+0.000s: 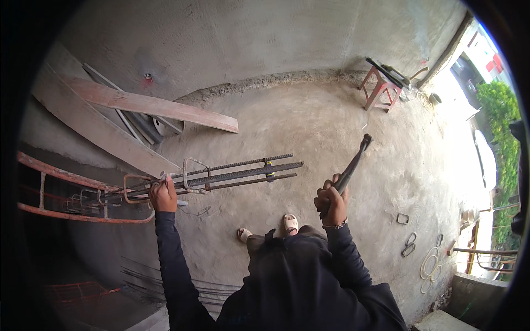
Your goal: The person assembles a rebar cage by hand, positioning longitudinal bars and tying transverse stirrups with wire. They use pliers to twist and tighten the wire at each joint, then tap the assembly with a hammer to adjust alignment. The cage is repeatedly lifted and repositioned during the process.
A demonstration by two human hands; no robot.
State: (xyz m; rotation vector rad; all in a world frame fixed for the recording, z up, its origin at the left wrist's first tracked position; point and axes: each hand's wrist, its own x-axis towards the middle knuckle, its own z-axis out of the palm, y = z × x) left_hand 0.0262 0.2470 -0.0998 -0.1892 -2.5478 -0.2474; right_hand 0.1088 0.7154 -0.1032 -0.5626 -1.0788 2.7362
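Two dark sleeves carry your arms outward over a construction floor. Your right hand is wrapped tightly around a dark, long-handled tool, its head raised. Your left hand is curled closed on the rebar cage, though which bar it pinches cannot be told. The cage lies to your left, its ribbed ends pointing right, beside a ladder-like reddish frame. Below, your pale shoes stand on the floor; loose wire loops lie to your right. Farther off, planks lean at left and a red stool stands near the grey wall, with greenery outside.
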